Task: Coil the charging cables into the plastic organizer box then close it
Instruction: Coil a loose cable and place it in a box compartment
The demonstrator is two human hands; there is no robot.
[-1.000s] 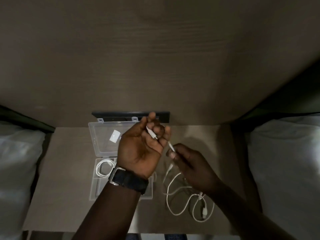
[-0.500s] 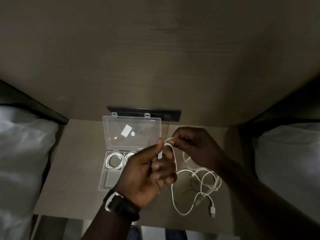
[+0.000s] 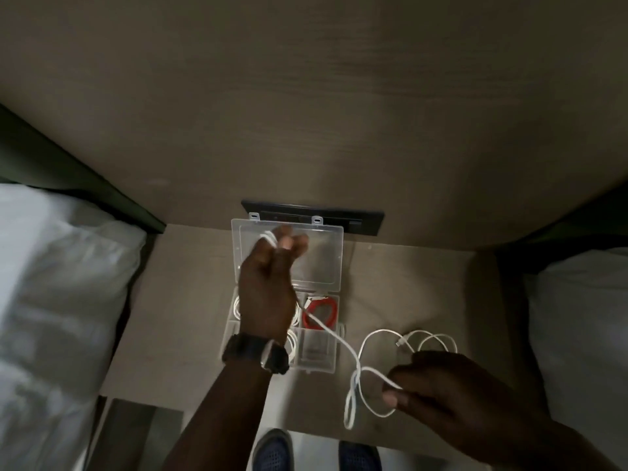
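Your organizer box [image 3: 317, 363] sits mid-nightstand [image 3: 180, 300]; loose cable [image 3: 356, 379] lies right of it; socket panel [image 3: 360, 217] behind; pillows [image 3: 57, 266] flank both sides.

Two hands [image 3: 268, 287], one organizer box [image 3: 316, 355], one red cable [image 3: 321, 312], perhaps four white cables [image 3: 353, 362], two pillows [image 3: 57, 266].

A bedroom: a nightstand [image 3: 190, 300] sits between two white-sheeted beds [image 3: 57, 283] against a wood-panelled wall [image 3: 306, 96].

A dim room: a wide wood-grain headboard panel [image 3: 306, 96] rises behind a small beige nightstand [image 3: 176, 300], with a dark socket strip [image 3: 360, 219] at its base. White bedding lies on the left [image 3: 57, 300] and the right [image 3: 584, 317]
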